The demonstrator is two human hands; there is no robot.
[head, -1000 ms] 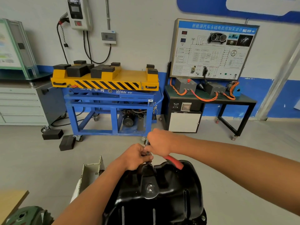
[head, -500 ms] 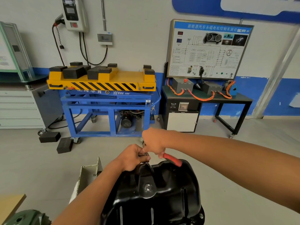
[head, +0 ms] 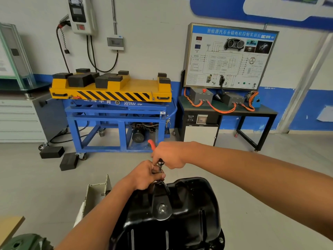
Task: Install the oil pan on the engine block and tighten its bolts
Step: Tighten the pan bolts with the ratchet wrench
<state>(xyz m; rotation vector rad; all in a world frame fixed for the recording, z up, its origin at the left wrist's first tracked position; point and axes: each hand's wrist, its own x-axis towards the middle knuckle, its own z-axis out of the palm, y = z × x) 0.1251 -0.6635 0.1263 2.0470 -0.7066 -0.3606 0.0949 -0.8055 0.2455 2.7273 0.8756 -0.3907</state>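
The black oil pan (head: 173,213) sits at the near centre of the view, bottom side up with its drain plug (head: 162,209) showing, so it appears already seated on the engine block, which is hidden beneath it. A bolt head (head: 221,240) shows in the flange at the near right. The work is at the far edge of the pan, where a ratchet wrench (head: 160,164) stands upright over the rim.

The left hand (head: 147,175) is curled closed around the lower shaft of the ratchet, just above the flange, steadying the socket. The right hand (head: 169,156) is closed in a fist over the ratchet's head and handle, and the red grip (head: 151,143) pokes out past its far-left side. The bolt itself is covered by the fingers, so whether the socket is fully seated on it cannot be told.

To do this step well, I would judge that the left hand should keep the extension square to the flange and press lightly down, so the socket does not ride off the bolt head. The right hand should swing the handle in short, even arcs, stopping at snug rather than forcing it; a thin pressed pan distorts easily. Working round the bolts in a crosswise order would draw the flange down evenly.

Farther off stand a blue and yellow lift cart (head: 115,109) and a training panel (head: 228,56) against the wall.
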